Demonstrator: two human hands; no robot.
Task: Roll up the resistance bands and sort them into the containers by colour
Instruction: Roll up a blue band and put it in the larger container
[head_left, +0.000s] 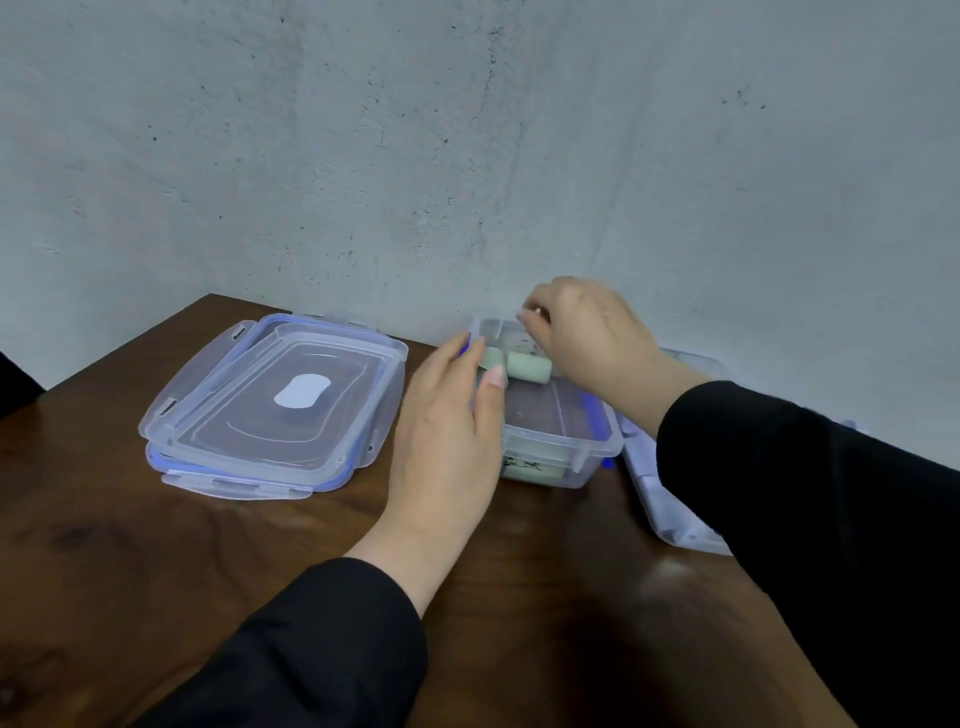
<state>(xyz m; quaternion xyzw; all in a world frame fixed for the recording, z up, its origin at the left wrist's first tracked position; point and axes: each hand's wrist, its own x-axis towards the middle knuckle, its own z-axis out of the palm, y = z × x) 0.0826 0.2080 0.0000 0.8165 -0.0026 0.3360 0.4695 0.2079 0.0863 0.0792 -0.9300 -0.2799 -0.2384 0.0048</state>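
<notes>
A clear plastic container (563, 447) with blue clips stands open near the wall. A pale green rolled band (529, 368) lies across its top, and another green band (530, 470) shows through the front wall at the bottom. My left hand (447, 441) rests against the container's left side, its thumb and fingers pinching a second green roll (491, 358) at the rim. My right hand (587, 332) hovers over the back of the container with fingers curled down; what they hold is hidden.
Two clear lids (270, 405) with blue seals are stacked on the brown wooden table (156, 571) to the left. Another clear container (670, 499) sits to the right, partly behind my right sleeve. A grey wall rises just behind everything.
</notes>
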